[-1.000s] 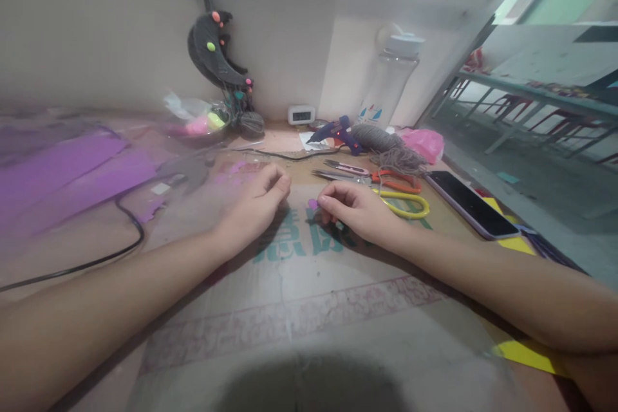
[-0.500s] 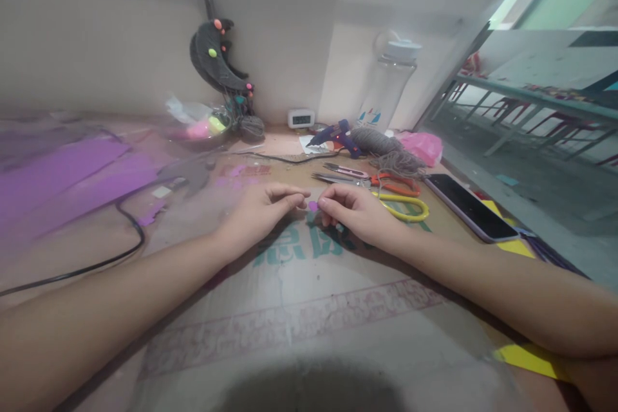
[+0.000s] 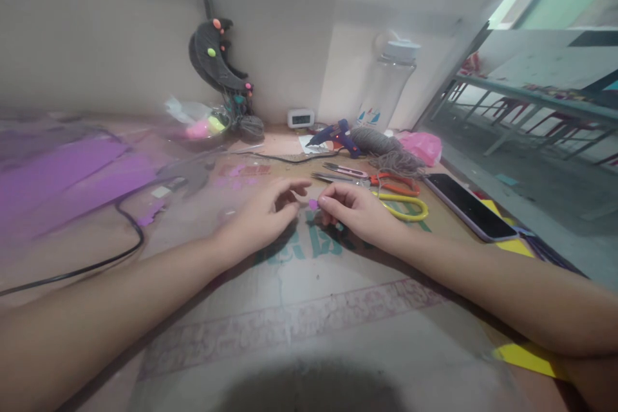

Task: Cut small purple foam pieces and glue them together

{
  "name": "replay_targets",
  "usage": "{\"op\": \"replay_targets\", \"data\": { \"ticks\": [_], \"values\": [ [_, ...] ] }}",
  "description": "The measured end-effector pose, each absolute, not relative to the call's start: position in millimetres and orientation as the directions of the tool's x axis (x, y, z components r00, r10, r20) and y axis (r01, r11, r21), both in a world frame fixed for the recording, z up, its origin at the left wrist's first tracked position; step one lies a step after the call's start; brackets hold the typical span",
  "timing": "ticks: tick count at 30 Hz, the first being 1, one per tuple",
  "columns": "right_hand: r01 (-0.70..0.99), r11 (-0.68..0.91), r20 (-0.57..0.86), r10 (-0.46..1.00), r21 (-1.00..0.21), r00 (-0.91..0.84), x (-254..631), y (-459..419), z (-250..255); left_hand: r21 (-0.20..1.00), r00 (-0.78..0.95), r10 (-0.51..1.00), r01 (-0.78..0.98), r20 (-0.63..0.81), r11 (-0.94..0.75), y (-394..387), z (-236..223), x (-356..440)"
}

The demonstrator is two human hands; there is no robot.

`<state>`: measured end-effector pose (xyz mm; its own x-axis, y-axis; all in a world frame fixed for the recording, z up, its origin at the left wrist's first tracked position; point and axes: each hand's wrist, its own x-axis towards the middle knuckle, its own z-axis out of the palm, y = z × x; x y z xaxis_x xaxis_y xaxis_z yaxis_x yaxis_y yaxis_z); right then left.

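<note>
The desk (image 3: 82,238) spreads widest, with purple sheets (image 3: 62,167) lying off to the left and, just beyond the right hand (image 3: 360,209), a tool with a yellow handle (image 3: 400,196). Smaller than these, the two hands face each other over the printed covering. The left hand (image 3: 265,209) has its thumb and forefinger moderately parted, with nothing visible between them; the right has its thumb and forefinger closed together on a purple piece (image 3: 313,204). Smallest of all, that piece looks thin and should weigh next to nothing; I would expect it to be fairly soft, easily creased and, at such a size, easy to drop, though its material is unclear. Its free edge is the place to take hold, with a light pinch. It sticks out from the right fingertips toward the left hand, near the left fingers but apparently apart from them.
</note>
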<state>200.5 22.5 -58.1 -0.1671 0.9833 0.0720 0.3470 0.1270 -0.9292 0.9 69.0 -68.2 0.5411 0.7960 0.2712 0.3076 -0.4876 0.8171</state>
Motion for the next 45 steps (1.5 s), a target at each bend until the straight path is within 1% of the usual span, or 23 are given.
{"op": "replay_targets", "data": {
  "ticks": [3, 6, 10, 13, 16, 22, 24, 27, 31, 34, 40, 45],
  "values": [
    [0.374, 0.125, 0.07, 0.985, -0.919, -0.156, 200, 21, -56, 0.741, 0.604, 0.752, 0.371, 0.265, -0.559, 65, -65, 1],
    [0.405, 0.142, 0.083, 0.984, -0.903, -0.159, 199, 20, -55, 0.677, 0.622, 0.731, 0.412, 0.28, -0.61, 63, -63, 1],
    [0.464, 0.208, 0.144, 0.975, -0.861, -0.169, 197, 18, -56, 0.661, 0.617, 0.729, 0.418, 0.297, -0.623, 64, -65, 2],
    [0.487, 0.232, 0.164, 0.97, -0.842, -0.179, 196, 17, -56, 0.652, 0.615, 0.726, 0.419, 0.308, -0.632, 64, -65, 2],
    [0.468, 0.222, 0.154, 0.972, -0.855, -0.179, 196, 17, -55, 0.668, 0.613, 0.732, 0.415, 0.297, -0.618, 64, -64, 1],
    [0.321, 0.206, 0.161, 0.974, -0.924, -0.161, 198, 19, -56, 0.793, 0.596, 0.757, 0.311, 0.266, -0.524, 66, -65, -1],
    [0.3, 0.208, 0.165, 0.973, -0.931, -0.162, 199, 19, -57, 0.797, 0.611, 0.748, 0.302, 0.26, -0.524, 68, -66, -1],
    [0.279, 0.221, 0.181, 0.97, -0.934, -0.163, 199, 19, -58, 0.706, 0.64, 0.722, 0.382, 0.263, -0.596, 70, -69, 1],
    [0.273, 0.238, 0.202, 0.967, -0.932, -0.154, 200, 19, -57, 0.48, 0.648, 0.696, 0.525, 0.309, -0.702, 70, -72, 1],
    [0.267, 0.226, 0.191, 0.97, -0.937, -0.151, 201, 21, -57, 0.358, 0.678, 0.664, 0.562, 0.316, -0.745, 70, -74, -2],
    [0.23, 0.19, 0.158, 0.976, -0.954, -0.152, 199, 27, -60, 0.251, 0.756, 0.585, 0.529, 0.296, -0.811, 80, -73, -3],
    [0.216, 0.164, 0.126, 0.976, -0.962, -0.18, 196, 29, -62, 0.204, 0.751, 0.59, 0.553, 0.296, -0.808, 81, -70, 6]
  ]
}}
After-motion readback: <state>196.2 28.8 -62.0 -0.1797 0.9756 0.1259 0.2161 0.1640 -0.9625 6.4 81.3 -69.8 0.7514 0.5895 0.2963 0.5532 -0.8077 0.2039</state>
